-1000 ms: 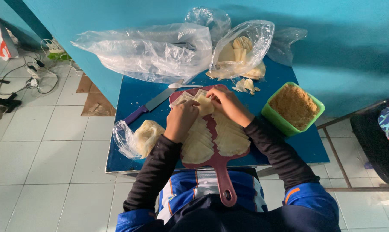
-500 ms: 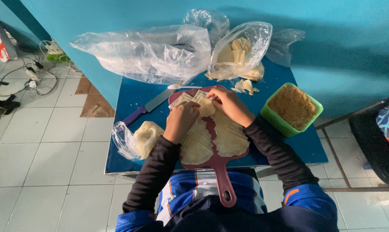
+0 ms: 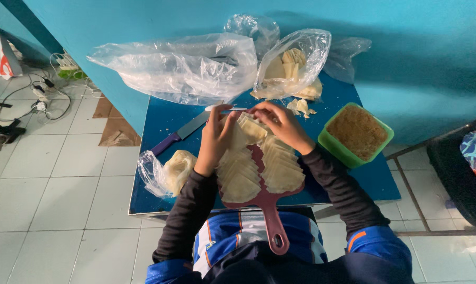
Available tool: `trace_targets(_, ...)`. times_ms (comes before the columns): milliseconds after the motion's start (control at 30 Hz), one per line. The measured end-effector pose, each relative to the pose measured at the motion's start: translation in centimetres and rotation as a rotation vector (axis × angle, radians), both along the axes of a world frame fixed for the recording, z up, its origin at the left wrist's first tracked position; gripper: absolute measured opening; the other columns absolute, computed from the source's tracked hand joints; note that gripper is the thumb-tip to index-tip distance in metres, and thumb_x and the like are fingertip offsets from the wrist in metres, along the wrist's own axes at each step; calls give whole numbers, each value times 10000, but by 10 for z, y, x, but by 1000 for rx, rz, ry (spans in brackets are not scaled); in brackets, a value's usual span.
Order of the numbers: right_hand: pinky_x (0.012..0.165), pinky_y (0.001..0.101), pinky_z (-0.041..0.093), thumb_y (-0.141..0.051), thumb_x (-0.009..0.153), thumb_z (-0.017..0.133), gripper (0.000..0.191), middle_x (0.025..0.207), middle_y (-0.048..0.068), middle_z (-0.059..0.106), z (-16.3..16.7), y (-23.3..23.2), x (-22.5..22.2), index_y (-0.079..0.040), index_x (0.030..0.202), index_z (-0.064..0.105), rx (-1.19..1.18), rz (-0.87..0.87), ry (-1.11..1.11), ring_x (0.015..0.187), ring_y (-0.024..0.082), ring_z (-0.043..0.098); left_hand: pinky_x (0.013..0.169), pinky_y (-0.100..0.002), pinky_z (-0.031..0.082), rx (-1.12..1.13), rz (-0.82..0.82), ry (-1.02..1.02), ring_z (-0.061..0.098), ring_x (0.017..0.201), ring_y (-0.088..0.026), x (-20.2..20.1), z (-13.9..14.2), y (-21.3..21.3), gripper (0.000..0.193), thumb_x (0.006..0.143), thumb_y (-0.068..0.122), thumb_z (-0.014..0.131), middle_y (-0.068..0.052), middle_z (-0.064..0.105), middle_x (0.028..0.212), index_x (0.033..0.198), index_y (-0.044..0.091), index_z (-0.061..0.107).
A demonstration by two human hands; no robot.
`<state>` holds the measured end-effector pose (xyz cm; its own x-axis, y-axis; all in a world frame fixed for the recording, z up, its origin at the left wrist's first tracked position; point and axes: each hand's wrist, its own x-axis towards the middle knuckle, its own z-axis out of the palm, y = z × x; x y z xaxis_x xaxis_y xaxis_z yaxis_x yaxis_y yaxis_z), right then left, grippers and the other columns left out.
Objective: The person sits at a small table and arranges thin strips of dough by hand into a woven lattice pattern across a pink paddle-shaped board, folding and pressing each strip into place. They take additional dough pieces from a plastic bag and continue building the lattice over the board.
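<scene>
A dark red cutting board with a handle lies on the blue table, covered with rows of pale yellow pastry sheets. My left hand and my right hand meet over the board's far end, fingers closed on a folded pastry sheet. A knife with a purple handle lies just left of my left hand.
A green tub of brown filling stands at the right. A clear bag with pastry pieces, a large empty clear bag and a small bag of dough lie around. Cables lie on the tiled floor at left.
Both hands have shifted slightly toward the far end of the board while working the pastry sheet. Nothing else has moved.
</scene>
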<state>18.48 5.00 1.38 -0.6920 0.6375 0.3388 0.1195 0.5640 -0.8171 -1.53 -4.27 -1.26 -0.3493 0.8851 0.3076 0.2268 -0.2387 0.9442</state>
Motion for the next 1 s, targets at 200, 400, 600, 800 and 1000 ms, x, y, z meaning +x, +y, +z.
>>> trace_targets(200, 910, 296, 524, -206, 972, 727, 450, 1200, 60, 612, 3, -14, -6, -20, 1348, 563, 68, 71, 27, 1078, 124, 608, 916, -234, 527, 169, -387, -322, 601, 1148, -73, 1, 11, -1, 462, 1028, 247, 622, -57, 581, 1357, 1431, 83, 465)
trace_targets(400, 848, 254, 490, -159, 1001, 676, 369, 1215, 23, 660, 16, -15, 3, -52, 1348, 612, 38, -44, 34, 1017, 88, 605, 766, -286, 339, -209, -510, -513, 424, 929, -132, -6, 7, 1, 416, 1122, 207, 615, -70, 564, 1144, 1441, -60, 632)
trace_targets(600, 953, 345, 489, -70, 926, 750, 427, 1271, 79, 602, 33, -25, 1, -83, 1323, 594, 553, -158, 154, 1109, 259, 593, 966, -319, 537, -191, -598, -812, 669, 1140, -156, -8, -2, 1, 367, 1032, 170, 587, -47, 668, 1243, 1370, 26, 583)
trace_targets(800, 969, 372, 504, 26, 892, 777, 335, 1154, 22, 635, 31, -29, 2, -158, 1154, 679, 864, -183, 45, 1100, 265, 607, 1005, -313, 518, -100, -675, -835, 644, 1190, -162, -9, -2, -2, 393, 1067, 128, 535, -71, 640, 1311, 1439, 3, 531)
trace_targets(1000, 940, 418, 486, -121, 808, 855, 389, 1144, 90, 609, 31, -32, -2, -61, 1120, 630, 800, -29, 108, 1060, 317, 588, 1033, -296, 503, -35, -638, -688, 628, 1212, -124, -2, 8, -4, 423, 1021, 69, 576, -54, 631, 1324, 1434, 10, 504)
